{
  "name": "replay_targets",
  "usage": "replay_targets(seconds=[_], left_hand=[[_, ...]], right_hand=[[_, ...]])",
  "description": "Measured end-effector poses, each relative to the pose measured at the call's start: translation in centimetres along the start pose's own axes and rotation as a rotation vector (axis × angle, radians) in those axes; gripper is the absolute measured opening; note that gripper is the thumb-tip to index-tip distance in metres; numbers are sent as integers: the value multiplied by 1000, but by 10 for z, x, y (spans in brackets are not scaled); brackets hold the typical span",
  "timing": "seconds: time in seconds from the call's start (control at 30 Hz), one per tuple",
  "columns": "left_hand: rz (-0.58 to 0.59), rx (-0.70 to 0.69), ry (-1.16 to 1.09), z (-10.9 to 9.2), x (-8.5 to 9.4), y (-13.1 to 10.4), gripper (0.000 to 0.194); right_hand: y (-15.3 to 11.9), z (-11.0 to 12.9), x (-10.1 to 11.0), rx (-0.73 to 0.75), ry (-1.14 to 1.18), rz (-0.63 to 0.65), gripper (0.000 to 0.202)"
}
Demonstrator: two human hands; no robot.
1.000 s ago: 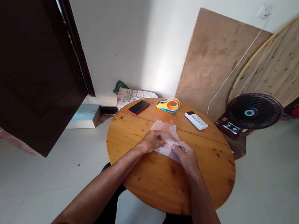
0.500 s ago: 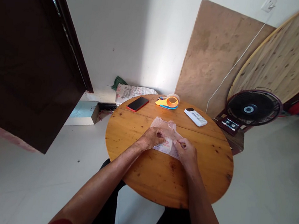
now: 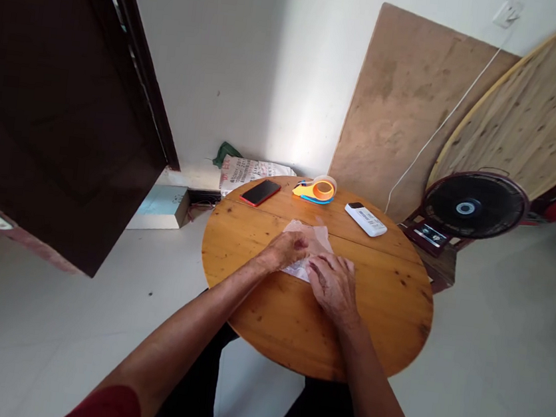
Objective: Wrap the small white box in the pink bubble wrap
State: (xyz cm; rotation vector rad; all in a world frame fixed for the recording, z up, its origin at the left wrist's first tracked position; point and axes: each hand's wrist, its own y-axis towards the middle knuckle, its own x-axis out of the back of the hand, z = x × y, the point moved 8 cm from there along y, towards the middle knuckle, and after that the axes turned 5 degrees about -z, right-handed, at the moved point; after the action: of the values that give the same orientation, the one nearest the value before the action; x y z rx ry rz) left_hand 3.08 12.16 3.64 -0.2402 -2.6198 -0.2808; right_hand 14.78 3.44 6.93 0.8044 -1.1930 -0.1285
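A sheet of clear, pinkish bubble wrap lies folded over on the round wooden table, partly covered by both hands. My left hand is at the wrap's left side, its fingers curled in and closed on the plastic. Across the right part of the wrap rests my right hand, palm down with its fingers stretched out and slightly apart. What the folded wrap encloses, if anything, is hidden beneath the hands.
On the table, a red-edged phone, an orange tape dispenser and a white box-shaped device stand beyond the wrap. A fan is off to the right. A dark door stands at the left.
My right hand has gone from pinching the wrap's edge to lying flat on it. The wrap's right side is now folded inward, and the sheet looks narrower. My left hand stays near its place.
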Motion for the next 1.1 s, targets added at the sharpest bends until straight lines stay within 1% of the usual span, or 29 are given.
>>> replay_targets(seconds=[0.07,0.17,0.23,0.3,0.37,0.5,0.6,0.67,0.73,0.77,0.83,0.9,0.93,1.0,1.03,1.07,1.1], left_hand=[[-52,7,34,4,17,-6,21],[-130,55,130,14,40,-22,38],[-159,101,218,22,49,-33,47],[-166,162,269,28,52,-40,50],[-141,212,303,30,51,-41,47],[-75,257,383,25,46,-31,36],[-38,303,395,26,44,-25,36],[22,378,295,32,38,-26,35],[84,458,138,37,28,-29,30],[96,485,72,38,24,-31,26],[77,505,4,36,19,-33,18],[19,522,-5,33,18,-34,16],[-12,534,-1,32,17,-35,23],[-69,562,5,30,18,-37,45],[-92,576,1,30,18,-38,53],[-105,585,-5,29,18,-39,55],[-103,588,-15,29,18,-39,51]], right_hand=[[0,1,-1,-1,-21,12,24],[0,2,-2,9,-26,35,27],[0,3,-1,11,-27,41,27],[1,4,-1,9,-29,40,28],[0,4,0,7,-33,36,27],[0,5,0,6,-45,35,28],[-1,6,0,7,-50,29,29],[-1,6,0,6,-51,24,29],[-1,6,0,3,-56,17,29],[-1,6,0,1,-59,16,29],[-2,6,-1,-1,-60,18,30],[-2,7,-1,1,-52,26,32],[-2,7,-1,5,-47,29,33],[-3,9,-1,12,-49,31,35],[-3,10,-1,16,-56,33,36],[-3,10,-1,20,-64,36,35],[-3,11,0,24,-72,41,35]])
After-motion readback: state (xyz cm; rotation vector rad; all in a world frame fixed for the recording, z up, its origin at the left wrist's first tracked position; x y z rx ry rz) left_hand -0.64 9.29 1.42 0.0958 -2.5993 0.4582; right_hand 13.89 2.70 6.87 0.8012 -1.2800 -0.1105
